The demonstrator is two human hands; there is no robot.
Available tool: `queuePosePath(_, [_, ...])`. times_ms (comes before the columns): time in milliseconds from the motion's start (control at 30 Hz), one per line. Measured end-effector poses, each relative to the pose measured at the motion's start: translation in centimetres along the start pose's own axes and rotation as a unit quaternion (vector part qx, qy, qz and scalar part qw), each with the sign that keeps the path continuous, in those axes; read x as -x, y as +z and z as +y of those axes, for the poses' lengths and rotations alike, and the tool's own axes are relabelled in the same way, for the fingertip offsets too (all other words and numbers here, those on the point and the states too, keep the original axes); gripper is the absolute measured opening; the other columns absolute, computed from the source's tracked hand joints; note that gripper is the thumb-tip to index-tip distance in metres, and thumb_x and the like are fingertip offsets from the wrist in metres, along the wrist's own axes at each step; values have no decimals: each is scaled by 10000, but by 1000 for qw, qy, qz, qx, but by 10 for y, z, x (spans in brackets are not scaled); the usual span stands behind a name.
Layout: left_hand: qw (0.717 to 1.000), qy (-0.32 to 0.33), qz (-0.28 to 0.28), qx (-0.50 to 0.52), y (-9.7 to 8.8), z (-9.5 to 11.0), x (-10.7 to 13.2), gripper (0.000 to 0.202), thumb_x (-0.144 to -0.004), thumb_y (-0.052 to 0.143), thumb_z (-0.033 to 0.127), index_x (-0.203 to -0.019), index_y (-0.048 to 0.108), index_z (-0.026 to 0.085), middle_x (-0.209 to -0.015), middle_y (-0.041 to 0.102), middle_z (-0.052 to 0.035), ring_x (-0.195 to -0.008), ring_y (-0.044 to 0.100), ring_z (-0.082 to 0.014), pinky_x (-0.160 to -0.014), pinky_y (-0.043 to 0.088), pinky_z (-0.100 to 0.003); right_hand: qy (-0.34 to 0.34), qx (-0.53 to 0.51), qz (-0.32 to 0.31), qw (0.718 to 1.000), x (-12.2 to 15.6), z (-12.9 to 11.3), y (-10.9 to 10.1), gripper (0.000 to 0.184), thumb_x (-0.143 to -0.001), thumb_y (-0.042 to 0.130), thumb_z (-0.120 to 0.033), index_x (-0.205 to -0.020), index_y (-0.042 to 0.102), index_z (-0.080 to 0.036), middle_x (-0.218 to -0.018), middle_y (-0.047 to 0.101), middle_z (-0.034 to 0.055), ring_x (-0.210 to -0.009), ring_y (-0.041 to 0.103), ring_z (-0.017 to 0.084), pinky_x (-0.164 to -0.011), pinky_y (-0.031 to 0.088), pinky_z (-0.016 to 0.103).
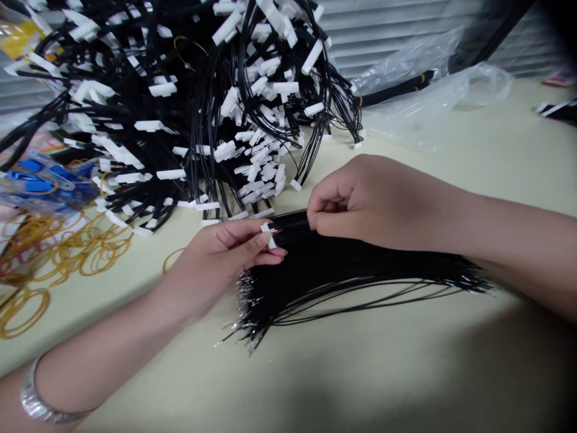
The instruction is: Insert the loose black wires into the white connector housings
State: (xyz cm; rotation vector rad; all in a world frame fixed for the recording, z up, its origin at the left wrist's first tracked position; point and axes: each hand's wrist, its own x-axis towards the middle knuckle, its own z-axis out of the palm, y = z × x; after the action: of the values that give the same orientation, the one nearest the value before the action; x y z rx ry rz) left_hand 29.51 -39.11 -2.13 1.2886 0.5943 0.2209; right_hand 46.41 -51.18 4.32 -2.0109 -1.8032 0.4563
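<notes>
Logging the bench at this moment, we note the left hand [225, 258] in a narrow pinch, holding a small white plastic connector [269, 235] between thumb and fingertips, with a metal bracelet [39, 400] on that wrist. The right hand [365, 201] is also in a narrow pinch, gripping some thin black wires [293, 221] at the top edge of a loose bundle [342, 267], just beside the connector. We record the bundle lying flat on a pale table [374, 373] at the centre of the view, its bare silver wire ends [241, 307] fanned toward 7 o'clock and its other ends running toward 3 o'clock. A large heap of black wires [193, 114] ending in white connectors sits at 11 o'clock. We also log rubber bands [67, 258] and a clear packet of blue parts [36, 180] at 9 o'clock, a clear plastic bag [433, 102] at 2 o'clock, and window blinds [374, 30] at 1 o'clock.
</notes>
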Motion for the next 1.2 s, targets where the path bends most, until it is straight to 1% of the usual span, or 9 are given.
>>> queuePosePath(267, [1000, 5, -13, 4, -1, 1, 1, 174, -726, 696, 263, -877, 678, 180, -783, 670, 3, -721, 666, -88, -700, 573, -119, 8, -3, -10, 1000, -1, 1, 1, 187, -709, 483, -197, -563, 589, -146, -475, 493, -57, -402, 362, 10, -378, 250, 174])
queuePosePath(467, [1000, 2, -12, 3, -1, 1, 0, 165, -722, 699, 266, -860, 679, 178, -775, 669, 6, -716, 666, -90, -694, 573, -118, -8, 18, 5, 1000, -1, 2, 2, 168, -703, 494, -182, -565, 579, -141, -478, 477, -57, -416, 343, 6, -414, 240, 188])
queuePosePath(700, [1000, 6, -11, -1, 1, 1, 0, 161, -705, 714, 272, -826, 683, 172, -769, 672, 3, -714, 668, -93, -696, 570, -110, 0, 72, 16, 997, 1, -5, 3, 160, -698, 485, -181, -565, 556, -129, -493, 470, -34, -452, 318, 22, -483, 237, 218])
queuePosePath(833, [1000, 6, -7, -2, 0, 0, 1, 168, -699, 719, 282, -837, 685, 190, -759, 671, 17, -713, 668, -90, -695, 571, -112, 12, 72, 5, 997, 1, -8, 4, 180, -714, 490, -215, -563, 543, -132, -487, 463, -28, -450, 311, 31, -487, 242, 227])
queuePosePath(900, [1000, 7, -7, -3, 0, 0, 1, 158, -701, 717, 283, -829, 687, 195, -754, 670, 23, -712, 667, -86, -694, 569, -105, 13, 69, -1, 998, 1, -8, 4, 180, -719, 491, -226, -576, 553, -137, -504, 483, -27, -457, 332, 33, -487, 251, 224])
queuePosePath(1000, [1000, 8, -9, -8, -1, 0, 0, 150, -701, 717, 280, -821, 688, 195, -760, 672, 22, -715, 668, -87, -697, 570, -107, 1, 71, 8, 997, 0, -6, 6, 174, -732, 488, -229, -622, 600, -153, -525, 506, -32, -470, 353, 35, -490, 260, 215])
queuePosePath(1100, [1000, 6, -8, -10, -1, 1, 0, 161, -689, 727, 282, -814, 688, 187, -752, 671, 19, -709, 668, -94, -694, 573, -115, -17, 72, 12, 997, -1, -4, 7, 185, -757, 494, -230, -678, 645, -158, -531, 515, -33, -473, 345, 31, -503, 262, 211])
queuePosePath(1200, [1000, 4, -2, -1, 0, 2, 0, 176, -682, 732, 285, -822, 690, 189, -745, 670, 21, -696, 667, -91, -682, 572, -111, -16, 70, 13, 997, -2, -6, 8, 195, -768, 501, -231, -686, 657, -148, -533, 518, -30, -473, 336, 29, -510, 258, 209])
